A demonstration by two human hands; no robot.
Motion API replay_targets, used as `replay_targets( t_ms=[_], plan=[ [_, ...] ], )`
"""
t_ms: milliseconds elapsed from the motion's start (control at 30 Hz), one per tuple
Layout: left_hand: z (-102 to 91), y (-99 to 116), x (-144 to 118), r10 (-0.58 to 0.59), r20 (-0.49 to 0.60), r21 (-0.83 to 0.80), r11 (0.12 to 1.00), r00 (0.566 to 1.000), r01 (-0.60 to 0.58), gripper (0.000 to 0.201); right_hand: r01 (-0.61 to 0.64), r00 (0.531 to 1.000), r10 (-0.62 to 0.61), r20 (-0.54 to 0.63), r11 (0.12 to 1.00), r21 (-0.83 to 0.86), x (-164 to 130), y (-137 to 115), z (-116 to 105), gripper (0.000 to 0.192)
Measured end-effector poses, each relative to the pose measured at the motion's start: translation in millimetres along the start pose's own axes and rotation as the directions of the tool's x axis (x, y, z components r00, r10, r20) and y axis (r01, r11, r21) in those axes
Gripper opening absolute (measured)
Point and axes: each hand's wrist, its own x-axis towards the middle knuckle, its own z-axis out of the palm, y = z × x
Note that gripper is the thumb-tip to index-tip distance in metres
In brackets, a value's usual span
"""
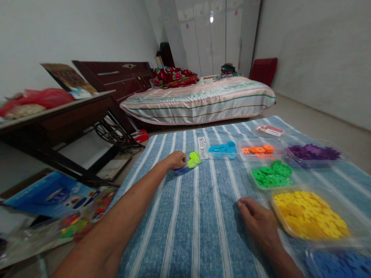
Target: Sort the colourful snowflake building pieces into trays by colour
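Spreading beneath the lot, one blue-and-white striped cloth (208, 231) bears a clear plastic tub (356, 216) of yellow notched discs (311, 214), then a smaller clear tub (299, 177) of green notched discs (274, 175). Right hand (259, 222): loosely curled, just left of the yellow discs, contents not discernible. Left hand (176, 159): fingers bent, exact grip cannot be told, just beside lime-yellow flower-shaped pieces (193, 160), these left of a white printed card (203, 148).

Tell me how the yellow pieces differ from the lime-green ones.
The yellow pieces form a broad heap; the lime-green pieces form a small cluster. The yellow ones lie near the right hand, the lime-green ones beside the left hand. Both are bright and bumpy-edged.
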Motion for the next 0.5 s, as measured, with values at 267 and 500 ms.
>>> replay_targets(
  t_ms=[267, 500],
  plan=[
    [4.0, 2.7, -2.3, 0.012, -0.015, -0.114, 0.993, 1.0, -0.013, 0.008, -0.022, 0.999, 0.023, 0.032, 1.0, -0.02, -0.1, 0.3, -0.9, 0.038],
    [8.2, 3.4, 0.2, 0.014, -0.038, -0.3, 0.954, 0.999, -0.024, 0.011, -0.037, 0.999, 0.037, 0.039, 0.999, -0.015, 0.0, -0.4, -1.1, 0.037]
  ],
)
